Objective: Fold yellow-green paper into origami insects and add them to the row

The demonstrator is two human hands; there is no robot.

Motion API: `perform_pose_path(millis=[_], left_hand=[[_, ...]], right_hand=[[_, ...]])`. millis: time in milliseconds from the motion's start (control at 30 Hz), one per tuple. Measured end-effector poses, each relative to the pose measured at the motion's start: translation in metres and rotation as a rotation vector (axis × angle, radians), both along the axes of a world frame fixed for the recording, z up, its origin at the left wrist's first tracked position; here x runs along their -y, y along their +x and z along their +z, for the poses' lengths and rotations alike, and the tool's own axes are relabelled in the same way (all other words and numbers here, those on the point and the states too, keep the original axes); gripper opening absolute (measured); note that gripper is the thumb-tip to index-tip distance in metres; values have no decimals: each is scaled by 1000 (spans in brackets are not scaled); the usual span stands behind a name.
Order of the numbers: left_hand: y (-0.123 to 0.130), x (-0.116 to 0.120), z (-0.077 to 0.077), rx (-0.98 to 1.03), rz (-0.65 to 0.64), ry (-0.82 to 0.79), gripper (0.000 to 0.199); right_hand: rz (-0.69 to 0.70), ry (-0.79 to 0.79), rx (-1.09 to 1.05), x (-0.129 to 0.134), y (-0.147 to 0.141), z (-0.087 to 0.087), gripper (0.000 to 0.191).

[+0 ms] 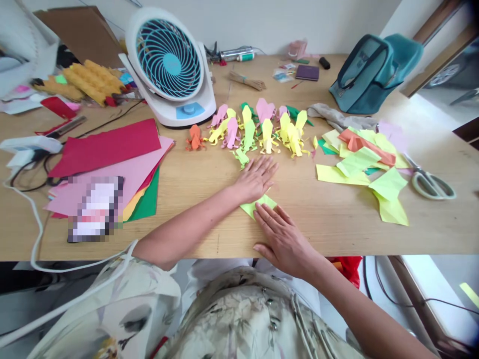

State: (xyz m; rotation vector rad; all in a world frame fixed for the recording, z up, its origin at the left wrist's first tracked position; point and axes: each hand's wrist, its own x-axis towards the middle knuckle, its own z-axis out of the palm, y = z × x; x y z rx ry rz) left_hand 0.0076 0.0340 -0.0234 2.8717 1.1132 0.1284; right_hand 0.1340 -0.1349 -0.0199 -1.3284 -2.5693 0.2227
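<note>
A light green piece of paper (259,204) lies on the wooden table, partly covered by both hands. My left hand (256,179) rests flat over its upper edge, fingers spread and pointing up to the right. My right hand (280,237) lies with its fingertips on the paper's right part, fingers stretched out and thumb apart. Just beyond my left fingers sits a small green folded paper figure (241,157). Behind it stand several folded paper figures in yellow, pink, green and orange, among them an orange one (195,138) at the left end.
Loose paper pieces (359,154) and scissors (430,184) lie at the right. At the left are coloured sheets (112,149), a phone (96,209) and a white cable (35,239). A fan (170,65) and a teal bag (368,75) stand behind.
</note>
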Motion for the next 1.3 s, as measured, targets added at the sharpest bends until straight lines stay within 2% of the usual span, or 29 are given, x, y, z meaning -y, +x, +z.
perform_pose_path(millis=[133, 300, 500, 633, 700, 800, 933, 1000, 1133, 1233, 1300], left_hand=[[-1, 0, 1, -25, -2, -7, 60], [-1, 4, -1, 114, 39, 75, 61], [-4, 15, -2, 176, 2, 167, 59], [-4, 20, -8, 155, 70, 121, 59], [-4, 21, -8, 132, 60, 123, 60], [-5, 26, 0, 175, 46, 236, 56], [-12, 44, 11, 278, -62, 336, 29], [-19, 55, 13, 296, -177, 310, 26], [-42, 78, 17, 326, -286, 200, 24], [-58, 92, 20, 358, -295, 122, 40], [-63, 98, 20, 328, -296, 83, 44]], right_hand=[[-11, 16, -24, 4, -1, -2, 69], [2, 47, -9, 11, -3, -1, 73], [-22, 52, 11, 12, -8, -3, 69], [-14, 43, -10, 13, -7, 0, 66], [21, 21, -42, 11, -2, 7, 62], [19, 1, -175, -3, 10, 19, 44], [-172, 9, -401, -32, 27, 28, 24], [-193, -37, -440, -43, 32, 27, 20], [-103, -128, -466, -53, 37, 23, 20], [-59, -143, -460, -63, 39, 25, 24], [-17, -201, -476, -74, 41, 27, 25]])
